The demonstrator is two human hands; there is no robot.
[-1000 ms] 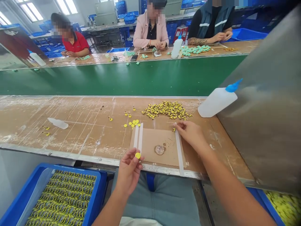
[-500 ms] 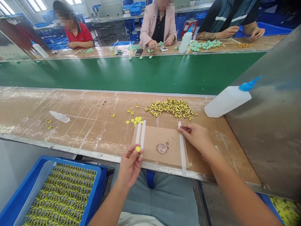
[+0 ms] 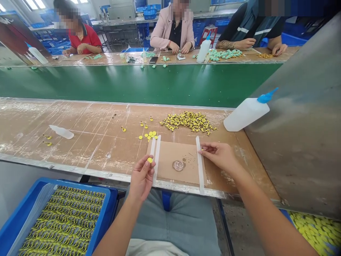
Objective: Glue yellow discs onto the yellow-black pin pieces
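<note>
In my left hand (image 3: 142, 177) a small round yellow disc (image 3: 150, 160) is pinched between thumb and fingers, above the left side of the cardboard sheet (image 3: 170, 151). My right hand (image 3: 220, 155) is closed at the fingertips on a tiny yellow-and-dark piece (image 3: 203, 149), by the right tape strip of the sheet. A round puddle of clear glue-like liquid (image 3: 178, 165) lies on the cardboard between my hands. Several loose yellow discs (image 3: 150, 134) rest just beyond the sheet's left corner. Behind the sheet is a heap of small yellow-and-black pieces (image 3: 189, 122).
A white squeeze bottle (image 3: 245, 113) with a blue nozzle leans against the metal panel (image 3: 301, 124) on the right. A smaller bottle (image 3: 61, 132) lies at left. Blue bins (image 3: 108, 199) of yellow parts flank my legs. Beyond the green belt (image 3: 119, 83), several people work.
The view has shifted slightly, moving the scene leftward. My right fingertips have come a little lower beside the tape strip, with a tiny piece showing. The left hand still holds the disc.
</note>
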